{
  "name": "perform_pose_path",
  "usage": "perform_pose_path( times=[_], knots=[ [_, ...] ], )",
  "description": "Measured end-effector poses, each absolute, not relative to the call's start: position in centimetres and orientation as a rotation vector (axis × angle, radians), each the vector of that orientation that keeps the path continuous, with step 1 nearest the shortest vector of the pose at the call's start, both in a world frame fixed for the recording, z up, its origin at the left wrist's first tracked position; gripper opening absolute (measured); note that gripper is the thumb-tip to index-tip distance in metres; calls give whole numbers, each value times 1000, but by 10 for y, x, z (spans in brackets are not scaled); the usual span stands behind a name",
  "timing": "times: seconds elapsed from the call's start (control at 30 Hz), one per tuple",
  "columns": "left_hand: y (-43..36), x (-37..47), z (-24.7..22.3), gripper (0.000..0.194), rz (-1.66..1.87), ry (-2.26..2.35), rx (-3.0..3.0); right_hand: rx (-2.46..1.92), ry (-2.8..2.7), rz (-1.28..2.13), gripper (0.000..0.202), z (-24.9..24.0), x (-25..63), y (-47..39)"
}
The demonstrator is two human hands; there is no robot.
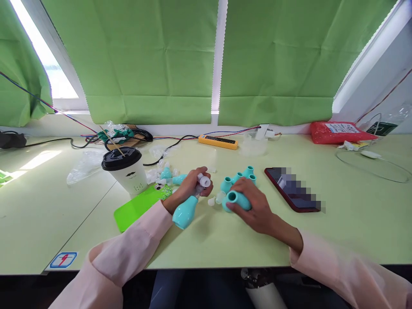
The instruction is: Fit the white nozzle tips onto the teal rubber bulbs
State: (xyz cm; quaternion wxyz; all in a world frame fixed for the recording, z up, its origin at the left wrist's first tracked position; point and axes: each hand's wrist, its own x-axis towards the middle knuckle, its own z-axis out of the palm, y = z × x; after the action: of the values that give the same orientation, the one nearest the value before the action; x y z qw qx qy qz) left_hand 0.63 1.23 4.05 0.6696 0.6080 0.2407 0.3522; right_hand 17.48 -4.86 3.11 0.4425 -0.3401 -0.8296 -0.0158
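My left hand (pixel 189 186) is closed around small translucent white plastic pieces (pixel 204 181). A glossy turquoise bulb (pixel 185 212) hangs below its fingers, its neck toward the hand. In my right hand (pixel 257 208) is another turquoise bulb (pixel 240 200), its open mouth facing up and left, thumb and fingers around it. Several turquoise bulbs (pixel 226 184) stand mouth-up just behind the right hand. Between the hands, small clear caps (pixel 211 201) lie on the table. More bulbs (pixel 166 173) and white pieces lie left of my left hand.
A lidded paper cup (pixel 130 178) stands at the left beside a bright green phone case (pixel 138 209). To the right lies a dark phone (pixel 289 191). Farther back are a yellow power strip (pixel 218 142), cables and a red package (pixel 337 132). The table's front edge (pixel 193 268) is near.
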Motion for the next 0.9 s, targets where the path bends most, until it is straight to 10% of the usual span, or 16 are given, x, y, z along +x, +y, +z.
perform_pose_path(
  times=[0.9],
  knots=[
    [12,-1,38,32,816,917,1706,-1255,-2415,-54,23,56,224,-20]
  ],
)
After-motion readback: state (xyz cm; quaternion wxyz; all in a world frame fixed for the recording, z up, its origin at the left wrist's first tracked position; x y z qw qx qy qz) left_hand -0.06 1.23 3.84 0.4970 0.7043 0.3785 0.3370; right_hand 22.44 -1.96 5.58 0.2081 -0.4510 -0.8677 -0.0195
